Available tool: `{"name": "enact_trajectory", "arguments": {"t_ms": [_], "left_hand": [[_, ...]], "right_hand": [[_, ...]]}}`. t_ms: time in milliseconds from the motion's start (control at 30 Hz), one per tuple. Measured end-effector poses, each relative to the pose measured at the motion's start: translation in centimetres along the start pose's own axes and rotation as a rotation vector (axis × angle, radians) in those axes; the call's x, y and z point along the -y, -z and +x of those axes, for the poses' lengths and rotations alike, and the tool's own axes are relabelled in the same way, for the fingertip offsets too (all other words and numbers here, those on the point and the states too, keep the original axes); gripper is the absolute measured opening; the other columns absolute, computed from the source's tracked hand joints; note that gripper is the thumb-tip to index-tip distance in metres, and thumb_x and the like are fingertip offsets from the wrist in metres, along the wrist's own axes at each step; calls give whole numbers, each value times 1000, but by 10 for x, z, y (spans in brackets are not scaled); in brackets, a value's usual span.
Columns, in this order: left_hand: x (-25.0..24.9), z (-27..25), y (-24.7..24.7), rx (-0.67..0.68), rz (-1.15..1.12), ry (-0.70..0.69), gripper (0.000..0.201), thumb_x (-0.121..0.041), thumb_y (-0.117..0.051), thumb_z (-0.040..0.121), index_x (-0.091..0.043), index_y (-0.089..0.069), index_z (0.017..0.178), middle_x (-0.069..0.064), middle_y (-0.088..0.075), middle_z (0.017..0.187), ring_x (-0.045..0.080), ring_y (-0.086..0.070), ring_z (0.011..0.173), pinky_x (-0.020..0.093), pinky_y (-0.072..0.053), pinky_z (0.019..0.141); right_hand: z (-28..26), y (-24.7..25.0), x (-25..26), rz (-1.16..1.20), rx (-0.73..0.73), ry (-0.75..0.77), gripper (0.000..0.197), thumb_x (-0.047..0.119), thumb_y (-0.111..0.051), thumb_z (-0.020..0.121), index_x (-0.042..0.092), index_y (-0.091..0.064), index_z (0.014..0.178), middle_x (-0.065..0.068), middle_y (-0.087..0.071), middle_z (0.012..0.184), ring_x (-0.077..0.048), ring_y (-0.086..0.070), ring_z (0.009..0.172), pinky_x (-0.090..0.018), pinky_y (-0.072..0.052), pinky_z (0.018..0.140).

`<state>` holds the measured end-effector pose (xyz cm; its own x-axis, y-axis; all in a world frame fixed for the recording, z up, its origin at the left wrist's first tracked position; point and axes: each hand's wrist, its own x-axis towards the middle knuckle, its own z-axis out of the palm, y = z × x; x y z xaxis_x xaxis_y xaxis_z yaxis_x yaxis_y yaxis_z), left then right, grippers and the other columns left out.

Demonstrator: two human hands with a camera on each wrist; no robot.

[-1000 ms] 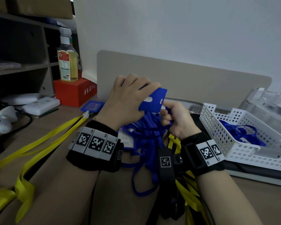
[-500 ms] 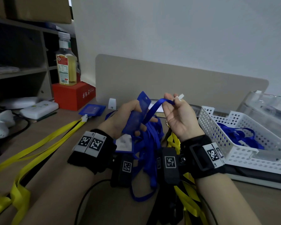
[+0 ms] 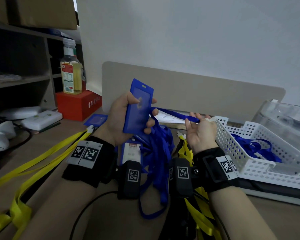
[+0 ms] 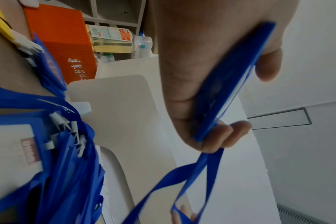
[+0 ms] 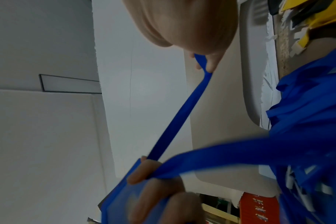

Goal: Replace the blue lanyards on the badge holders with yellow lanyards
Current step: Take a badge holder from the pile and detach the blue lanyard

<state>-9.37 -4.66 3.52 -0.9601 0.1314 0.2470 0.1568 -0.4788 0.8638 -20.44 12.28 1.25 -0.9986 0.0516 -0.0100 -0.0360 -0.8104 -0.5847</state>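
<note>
My left hand holds a blue badge holder upright above the desk, thumb on its face; the slot at its top is bare. A blue lanyard runs from under the left fingers to my right hand, which pinches the strap near its white clip. The right wrist view shows the same strap drawn taut towards the holder. The left wrist view shows the holder's edge in my grip. Below lie a heap of blue lanyards and a carded holder. Yellow lanyards lie at the left.
A white perforated basket holding blue lanyards stands right of my right hand. A blue holder on a yellow lanyard lies at the back left. More yellow lanyards lie under my right forearm. A red box carries a bottle.
My left hand has lifted the badge holder and turned it upright. My right hand has moved right and down towards the basket, drawing the blue lanyard out sideways.
</note>
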Motion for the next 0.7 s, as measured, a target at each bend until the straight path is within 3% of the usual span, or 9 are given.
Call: {"name": "enact_trajectory", "arguments": {"t_ms": [67,133,233,333,400,467,567,633,700], "left_hand": [[0,0,-5,11,4,-36,54,-33,-52,64,-7,-50,110,10,-56,82,22,-50,58,30,-39,53],[0,0,-10,7,19,-66,49,-29,-48,68,-7,-48,112,10,-55,82,22,-50,60,30,-38,53],[1,0,-17,-35,40,-106,45,-29,-39,74,-6,-47,112,10,-54,82,23,-49,63,31,-38,53],[1,1,-18,-108,49,-161,42,-28,-39,74,-5,-50,108,10,-54,81,23,-49,65,31,-38,53],[1,1,-17,-158,46,-198,41,-29,-40,74,-5,-52,105,10,-55,79,22,-52,64,29,-39,53],[-1,1,-14,-193,28,-217,40,-30,-41,74,-7,-53,105,8,-56,76,21,-54,63,28,-39,52],[-5,2,-9,-231,-7,-243,43,-31,-42,73,-8,-49,108,6,-56,77,20,-54,63,26,-40,52],[-6,2,-7,-250,-14,-272,43,-31,-42,73,-8,-48,109,6,-55,77,20,-54,63,27,-39,52],[-6,3,-6,-259,-16,-289,42,-31,-42,73,-8,-48,108,6,-55,76,19,-54,62,27,-39,52]], "right_hand": [[-2,0,-3,-121,46,-55,37,-3,-35,98,16,-41,130,-4,-57,95,-18,-58,99,-37,-48,84],[-11,-4,-5,-262,149,-159,26,1,-35,97,17,-48,113,-1,-55,79,-15,-55,84,-35,-47,74],[-30,-10,-9,-546,379,-344,20,13,-33,101,16,-52,109,1,-53,73,-12,-54,67,-30,-47,62],[-45,-13,-15,-795,631,-459,32,38,-32,103,24,-58,89,5,-59,70,-9,-53,61,-29,-45,68],[-49,-14,-20,-918,700,-477,42,61,-29,97,30,-54,83,5,-48,65,-10,-42,60,-27,-37,66],[-49,-13,-25,-974,767,-495,50,71,-22,90,30,-50,84,4,-40,66,-10,-34,60,-28,-27,62],[-47,-8,-27,-930,864,-517,48,69,-25,88,28,-48,84,7,-34,60,-8,-26,56,-28,-19,58],[-45,-5,-25,-890,895,-490,31,56,-41,89,30,-53,77,9,-36,58,-6,-29,54,-26,-21,58],[-42,-2,-23,-866,916,-467,33,38,-51,91,28,-61,61,10,-38,58,-5,-32,53,-23,-24,58]]}}
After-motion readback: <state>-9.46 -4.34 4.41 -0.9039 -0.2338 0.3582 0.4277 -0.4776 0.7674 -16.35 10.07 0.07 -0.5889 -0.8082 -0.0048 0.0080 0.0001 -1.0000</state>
